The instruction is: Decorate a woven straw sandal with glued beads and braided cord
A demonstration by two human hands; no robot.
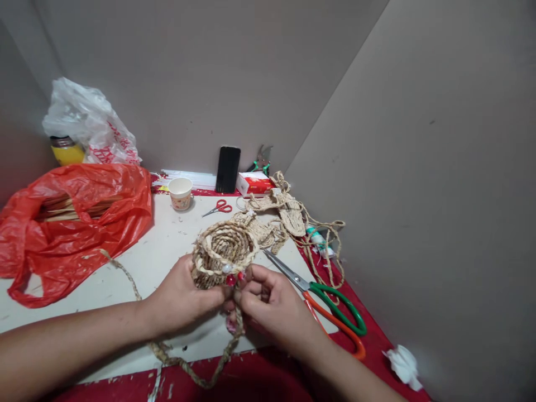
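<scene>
My left hand point(184, 296) is closed around the left side of a small woven straw basket point(228, 245), its opening tilted up and toward me. A white bead point(226, 268) and a red bead point(230, 280) sit at the near rim. At the rim's right front, my right hand point(268, 296) pinches the top of a braided straw cord point(220, 365), close to the beads; its fingertips are partly hidden. The cord hangs below my hands and loops left behind my left wrist. Something pink point(231, 325) shows beneath the fingers, too covered to name.
Large scissors point(307, 285) with green and orange handles lie at my right. Beyond are small red scissors point(220, 207), a paper cup point(181, 195), a phone point(228, 169), pruning shears point(263, 160) and woven straw pieces point(288, 212). A red plastic bag point(125, 195) holds straw; grey walls enclose the table.
</scene>
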